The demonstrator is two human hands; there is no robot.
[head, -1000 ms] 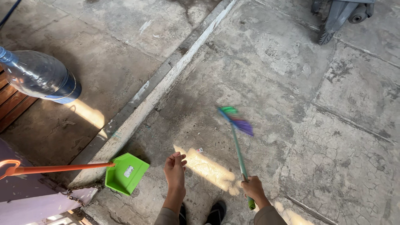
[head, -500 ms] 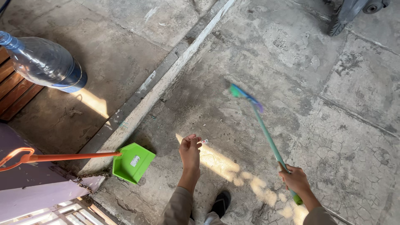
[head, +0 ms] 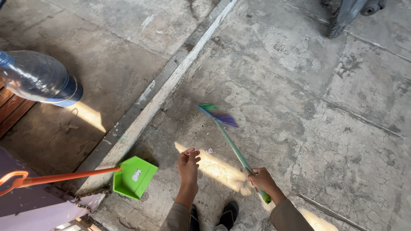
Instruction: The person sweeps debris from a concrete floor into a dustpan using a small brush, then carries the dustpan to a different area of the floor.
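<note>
My right hand (head: pixel 261 179) grips the green handle of a broom (head: pixel 233 145). Its green and purple brush head (head: pixel 216 114) is blurred with motion over the concrete floor (head: pixel 299 94). My left hand (head: pixel 189 164) hangs free in front of me, fingers loosely curled, holding nothing. A small scrap of litter (head: pixel 209 151) lies on the floor just right of that hand. To the left stands a green dustpan (head: pixel 133 177) with a long orange handle (head: pixel 60 176), its pan resting on the floor beside a raised concrete ridge (head: pixel 171 87).
A large clear water bottle (head: pixel 40 78) lies at the left over wooden slats (head: pixel 10 109). A grey wheeled cart (head: pixel 349 13) stands at the top right. A chain (head: pixel 87 196) and purple surface (head: pixel 30 214) sit at bottom left. My shoes (head: pixel 229 212) show below.
The broom head has swung left and nearer to me since half a second ago. My right hand has drawn in leftward with it. My left hand stays free near the scrap.
</note>
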